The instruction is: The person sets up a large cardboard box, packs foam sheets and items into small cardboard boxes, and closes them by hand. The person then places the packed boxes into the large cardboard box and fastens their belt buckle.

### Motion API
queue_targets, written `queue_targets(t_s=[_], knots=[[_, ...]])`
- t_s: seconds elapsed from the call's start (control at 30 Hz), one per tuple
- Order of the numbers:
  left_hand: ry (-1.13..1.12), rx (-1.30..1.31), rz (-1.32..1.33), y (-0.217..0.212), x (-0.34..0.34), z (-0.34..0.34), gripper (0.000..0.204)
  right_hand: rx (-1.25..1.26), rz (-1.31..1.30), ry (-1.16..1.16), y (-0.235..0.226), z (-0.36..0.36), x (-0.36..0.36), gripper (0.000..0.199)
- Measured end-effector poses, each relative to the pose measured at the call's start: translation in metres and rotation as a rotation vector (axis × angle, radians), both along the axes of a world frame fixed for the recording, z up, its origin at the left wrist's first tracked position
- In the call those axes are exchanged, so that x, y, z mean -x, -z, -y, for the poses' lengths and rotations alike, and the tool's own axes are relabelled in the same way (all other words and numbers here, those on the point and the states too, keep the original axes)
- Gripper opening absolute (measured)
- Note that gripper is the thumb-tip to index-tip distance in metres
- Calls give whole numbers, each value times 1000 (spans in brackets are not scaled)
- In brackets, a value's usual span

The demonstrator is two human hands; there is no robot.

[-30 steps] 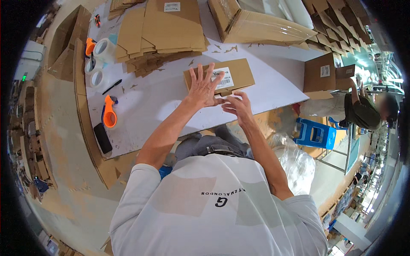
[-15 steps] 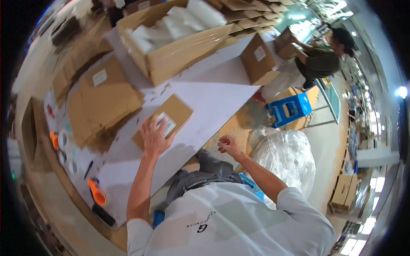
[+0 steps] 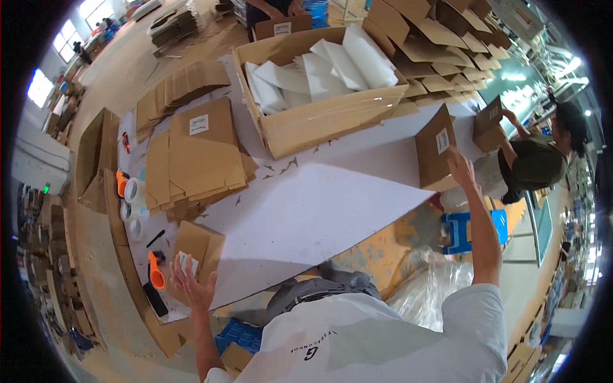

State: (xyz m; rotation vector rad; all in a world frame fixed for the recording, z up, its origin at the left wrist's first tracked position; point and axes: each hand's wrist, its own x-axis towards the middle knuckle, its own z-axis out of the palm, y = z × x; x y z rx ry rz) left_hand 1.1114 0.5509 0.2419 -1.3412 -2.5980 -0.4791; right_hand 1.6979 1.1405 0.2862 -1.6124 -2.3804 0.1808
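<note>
A small closed cardboard box (image 3: 212, 241) with a white label lies near the left front corner of the table. Beside its near side is my left hand (image 3: 193, 287), its fingers spread and partly over the label. My right arm stretches out to the far right, where my right hand (image 3: 461, 171) is at the edge of an upright, open cardboard box (image 3: 429, 153). The fingers there look extended toward the labelled panel; whether they touch it is unclear.
A big carton (image 3: 332, 121) holds white foam sheets (image 3: 313, 76). Flattened cardboard boxes (image 3: 204, 153) are stacked at left, near tape rolls (image 3: 134, 191), an orange-handled tool (image 3: 156, 271) and a black phone (image 3: 154, 299). A co-worker (image 3: 539, 159) handles another box (image 3: 488, 127). A blue stool (image 3: 456, 233) stands at right.
The small closed box has moved left and nearer to me, and my left hand has come off its top. My right hand has gone from near my waist to the open box.
</note>
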Motion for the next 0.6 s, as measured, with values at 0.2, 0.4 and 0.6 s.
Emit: queue_targets(t_s=[0.2,0.4,0.6], knots=[[32,-294,471,30,-91,-74,55,204,358,-124,23,-26,73,11],[114,-320,923,39,-151,-166,77,1067,-413,-571,-73,99,234,24],[26,-606,1246,28,-142,-164,101,257,-277,-589,-103,-28,331,52]])
